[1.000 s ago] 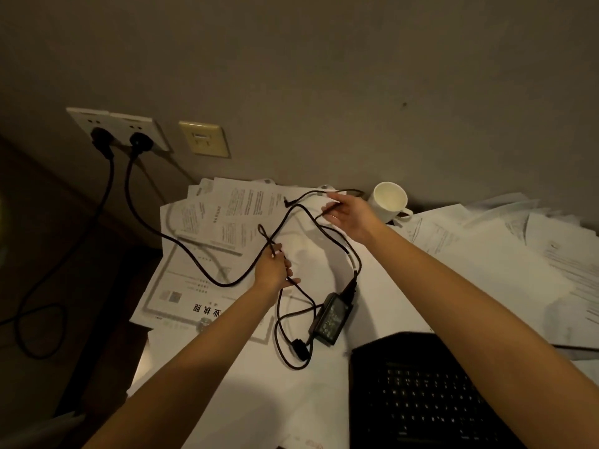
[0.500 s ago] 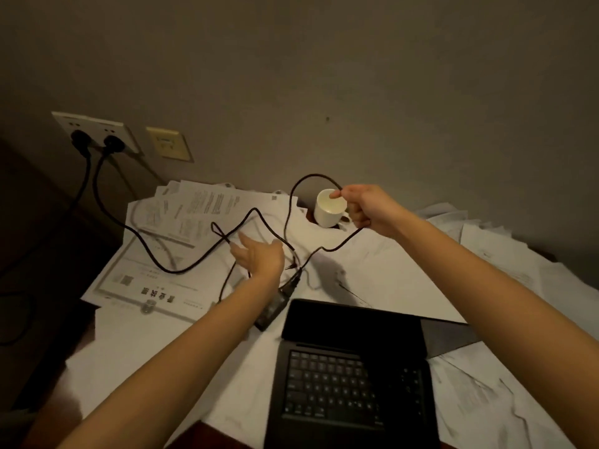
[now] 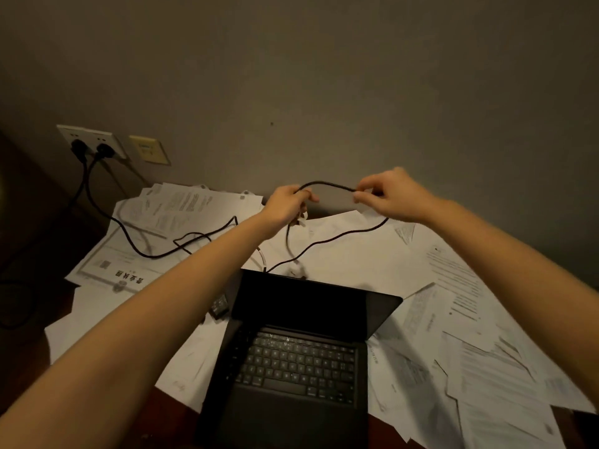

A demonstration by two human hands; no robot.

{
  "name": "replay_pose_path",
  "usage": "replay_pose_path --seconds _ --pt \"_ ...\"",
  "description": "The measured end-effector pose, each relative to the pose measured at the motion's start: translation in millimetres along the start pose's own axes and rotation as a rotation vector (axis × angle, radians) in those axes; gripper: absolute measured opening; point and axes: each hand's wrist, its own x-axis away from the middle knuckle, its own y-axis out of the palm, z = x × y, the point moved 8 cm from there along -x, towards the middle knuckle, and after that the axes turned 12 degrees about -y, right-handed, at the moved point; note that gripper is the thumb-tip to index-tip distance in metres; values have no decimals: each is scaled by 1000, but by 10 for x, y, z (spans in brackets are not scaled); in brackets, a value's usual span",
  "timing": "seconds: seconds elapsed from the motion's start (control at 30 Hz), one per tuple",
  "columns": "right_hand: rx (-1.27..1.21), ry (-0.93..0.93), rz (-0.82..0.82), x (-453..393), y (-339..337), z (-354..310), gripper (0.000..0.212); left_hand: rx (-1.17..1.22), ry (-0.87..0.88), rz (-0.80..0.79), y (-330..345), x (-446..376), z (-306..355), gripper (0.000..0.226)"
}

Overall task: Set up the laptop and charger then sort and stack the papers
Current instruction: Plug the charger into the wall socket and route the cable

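laptop (image 3: 291, 351) on papers (image 3: 453, 335), wall socket (image 3: 90, 140) behind-left

**Hidden and cut off**

The left arm (image 3: 181, 296) covers most of the charger brick (image 3: 220, 308) and part of the cable (image 3: 327, 238). The left hand (image 3: 285, 205) hides a mug. The laptop's (image 3: 291, 367) front edge and the rightmost papers (image 3: 518, 400) run off frame; print is unreadable.

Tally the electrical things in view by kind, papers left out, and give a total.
Laptops: 1, the open laptop
Power bricks: 1, the charger brick left of the screen
Wall plugs: 2, the left plug and the right plug in the outlet plate
Cables held: 1, the charger cable between left hand and right hand
Total: 5
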Motion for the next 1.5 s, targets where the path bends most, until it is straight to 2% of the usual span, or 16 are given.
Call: replay_pose_path --seconds 0.1,0.17,0.23,0.3,0.4,0.5,0.67,0.83,0.9,0.97,1.03,1.13,1.17,1.23,1.3,1.5 --pt "695 -114 -309 136 -207 7 35 -278 129 -67 101 51 75 22" --pt "976 -32 -363 186 -531 124 38 -383 188 -120 229 61 102 25" --pt "1039 166 -312 278 -959 282 43 -344 210 -136 353 119 210 22" --pt "1087 287 -291 400 -1149 406 46 -235 201 -144 492 188 335 22" --pt "1097 364 -407 636 -820 537 44 -24 105 -240 753 199 290 32" --pt "855 512 -385 961 -271 721 41 142 12 -320 1010 208 93 34" --pt "433 747 -249 1424 550 934 44 279 -98 -405 1420 294 -138 40" --pt "258 937 -29 1878 672 1058 44 360 -155 -469 1769 403 -280 44" --pt "12 1004 59 2070 720 1148 35 365 -136 -474 1865 458 -257 40" --pt "-313 1073 243 2231 778 1235 18 334 -81 -466 1954 520 -195 36" --pt "-556 1123 432 2348 798 1229 31 321 -23 -475 2086 594 -124 32" --pt "-894 1061 549 2427 887 1043 28 387 9 -537 2394 755 -35 23" --pt "-1052 1019 574 2443 914 934 34 384 13 -548 2510 812 -22 22" --pt "-1227 923 574 2487 923 752 49 352 -2 -515 2715 890 -42 21" --pt "-1241 880 527 2582 983 715 54 348 -50 -458 2863 931 -141 24" --pt "-1216 806 264 2964 1318 725 38 223 -160 -317 3001 1030 -522 31"
